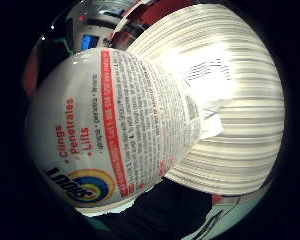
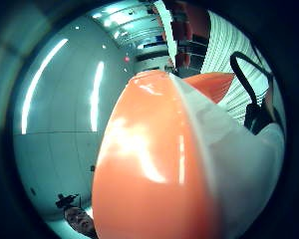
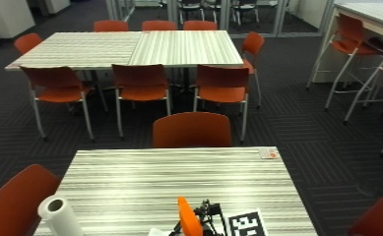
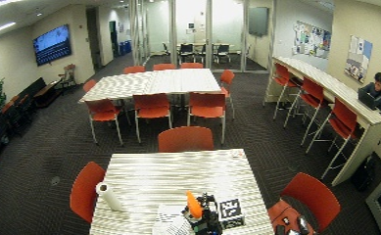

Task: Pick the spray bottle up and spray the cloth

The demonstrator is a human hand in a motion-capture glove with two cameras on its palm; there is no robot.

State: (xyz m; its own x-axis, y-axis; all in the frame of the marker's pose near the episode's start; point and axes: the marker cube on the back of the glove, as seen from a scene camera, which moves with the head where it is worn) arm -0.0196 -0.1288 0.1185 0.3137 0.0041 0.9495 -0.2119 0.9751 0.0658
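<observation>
Cut off by the outside view's lower edge: the spray bottle [image 3: 189, 219] below its orange head and the cloth [image 3: 157, 231] beside it on the worktop [image 3: 178, 182], with the right hand [image 3: 207, 221] mostly hidden, fingers impossible to make out.

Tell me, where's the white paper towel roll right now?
In the outside view the white paper towel roll stands upright near the striped table's near left edge, left of the orange-topped spray bottle.
</observation>
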